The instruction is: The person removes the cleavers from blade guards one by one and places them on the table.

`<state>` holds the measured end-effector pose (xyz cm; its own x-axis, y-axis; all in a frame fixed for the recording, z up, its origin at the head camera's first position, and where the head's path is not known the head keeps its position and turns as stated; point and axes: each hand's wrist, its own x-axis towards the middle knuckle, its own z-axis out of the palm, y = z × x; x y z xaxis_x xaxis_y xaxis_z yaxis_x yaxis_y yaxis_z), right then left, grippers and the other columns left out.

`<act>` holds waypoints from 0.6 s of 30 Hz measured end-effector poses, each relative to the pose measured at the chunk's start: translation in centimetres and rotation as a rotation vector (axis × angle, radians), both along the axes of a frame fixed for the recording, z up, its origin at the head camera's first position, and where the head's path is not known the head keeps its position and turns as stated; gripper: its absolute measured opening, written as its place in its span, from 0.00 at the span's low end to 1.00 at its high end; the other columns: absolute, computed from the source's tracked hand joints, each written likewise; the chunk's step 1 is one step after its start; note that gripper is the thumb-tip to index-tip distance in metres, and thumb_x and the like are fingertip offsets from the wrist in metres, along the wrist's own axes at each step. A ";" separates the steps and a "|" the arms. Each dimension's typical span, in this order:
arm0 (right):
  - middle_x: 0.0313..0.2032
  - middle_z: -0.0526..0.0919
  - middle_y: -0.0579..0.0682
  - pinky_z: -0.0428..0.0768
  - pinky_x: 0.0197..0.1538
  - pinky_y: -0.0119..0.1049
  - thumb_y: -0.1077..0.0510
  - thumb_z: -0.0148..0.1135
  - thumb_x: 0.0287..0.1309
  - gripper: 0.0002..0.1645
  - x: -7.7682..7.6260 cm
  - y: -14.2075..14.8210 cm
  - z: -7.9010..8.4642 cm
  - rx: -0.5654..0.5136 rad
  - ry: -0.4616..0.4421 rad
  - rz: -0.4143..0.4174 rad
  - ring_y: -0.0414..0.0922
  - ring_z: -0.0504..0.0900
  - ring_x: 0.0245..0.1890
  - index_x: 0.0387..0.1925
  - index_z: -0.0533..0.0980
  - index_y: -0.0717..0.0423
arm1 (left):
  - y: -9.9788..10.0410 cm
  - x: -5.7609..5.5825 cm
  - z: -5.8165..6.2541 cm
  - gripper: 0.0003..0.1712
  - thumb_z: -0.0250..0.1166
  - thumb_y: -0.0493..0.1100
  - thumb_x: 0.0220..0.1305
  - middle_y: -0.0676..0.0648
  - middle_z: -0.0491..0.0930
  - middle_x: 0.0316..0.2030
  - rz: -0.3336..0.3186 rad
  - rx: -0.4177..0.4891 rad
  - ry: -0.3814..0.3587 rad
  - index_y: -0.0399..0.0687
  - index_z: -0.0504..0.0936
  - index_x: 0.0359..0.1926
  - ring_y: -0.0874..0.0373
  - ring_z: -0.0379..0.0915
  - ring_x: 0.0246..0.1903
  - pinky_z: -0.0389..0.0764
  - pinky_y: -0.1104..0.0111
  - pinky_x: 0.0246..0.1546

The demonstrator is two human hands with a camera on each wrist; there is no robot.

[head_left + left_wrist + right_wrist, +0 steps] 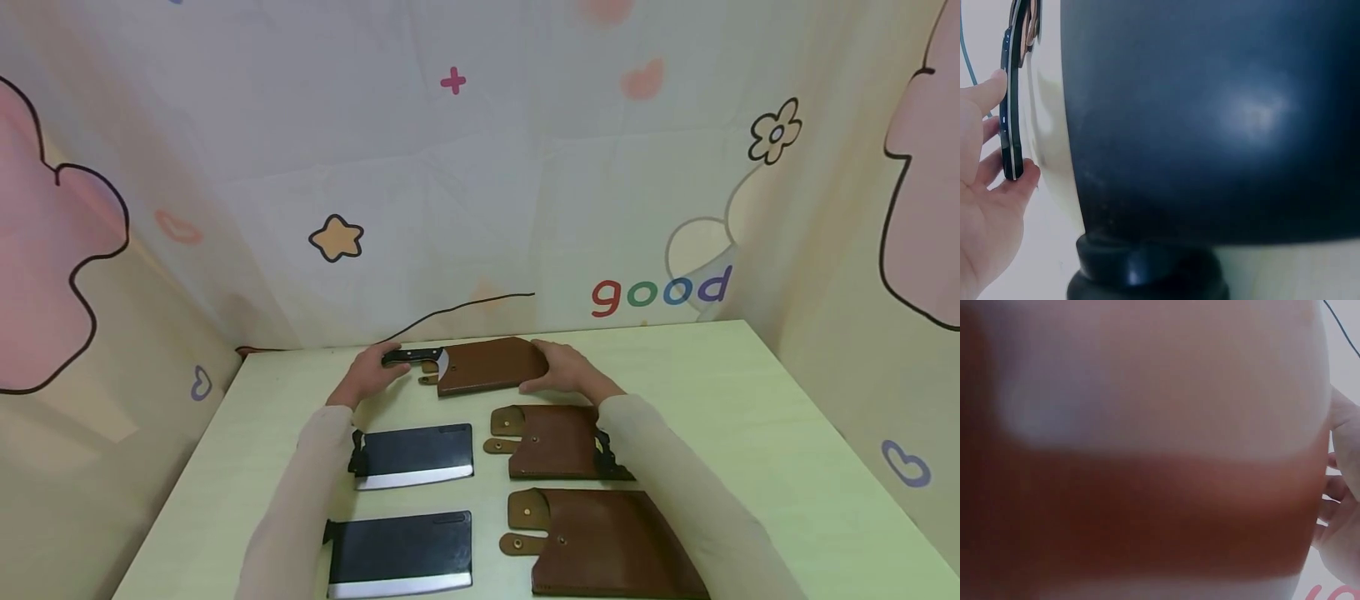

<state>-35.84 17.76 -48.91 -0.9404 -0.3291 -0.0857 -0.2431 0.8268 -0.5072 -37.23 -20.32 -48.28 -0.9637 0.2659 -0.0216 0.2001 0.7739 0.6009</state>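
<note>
At the back of the table lies a cleaver whose blade sits inside a brown leather sheath [491, 365], with only a sliver of silver blade showing at its mouth. My left hand [371, 372] holds the end of the cleaver's black riveted handle [414, 356]; the left wrist view has the handle [1012, 119] between thumb and fingers. On the opposite end, my right hand [566, 369] grips the sheath's closed right edge, thumb at the lower side. The sheath's straps hang unfastened beside the handle. In the right wrist view, a blurred brown surface hides most of the hand [1341, 506].
Two dark cleavers, a middle one [416, 451] and a nearer one [401, 550], lie at left with handles partly behind the left sleeve. To their right lie a middle brown sheath [555, 440] and a nearer sheath [603, 537], partly under the right sleeve. A printed curtain [480, 183] hangs behind.
</note>
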 end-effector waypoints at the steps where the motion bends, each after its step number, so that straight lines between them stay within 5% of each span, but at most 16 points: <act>1: 0.69 0.72 0.62 0.69 0.69 0.53 0.38 0.78 0.52 0.63 -0.1 -0.1 -0.1 0.005 0.000 0.003 0.58 0.72 0.67 0.77 0.57 0.63 | 0.0 0.0 0.0 0.36 0.62 0.50 0.75 0.32 0.64 0.72 0.000 0.002 0.003 0.35 0.65 0.74 0.33 0.57 0.73 0.60 0.42 0.70; 18: 0.69 0.72 0.62 0.68 0.70 0.53 0.41 0.77 0.55 0.57 0.4 -0.4 0.3 0.050 0.057 0.029 0.59 0.70 0.69 0.75 0.62 0.64 | 0.0 -0.1 0.1 0.34 0.63 0.47 0.74 0.31 0.66 0.71 -0.001 -0.003 0.008 0.35 0.67 0.73 0.33 0.59 0.71 0.63 0.42 0.68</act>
<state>-35.45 17.37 -48.62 -0.9342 -0.3533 -0.0490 -0.2952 0.8430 -0.4496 -37.32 -20.36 -48.15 -0.9636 0.2671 -0.0149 0.2058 0.7757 0.5966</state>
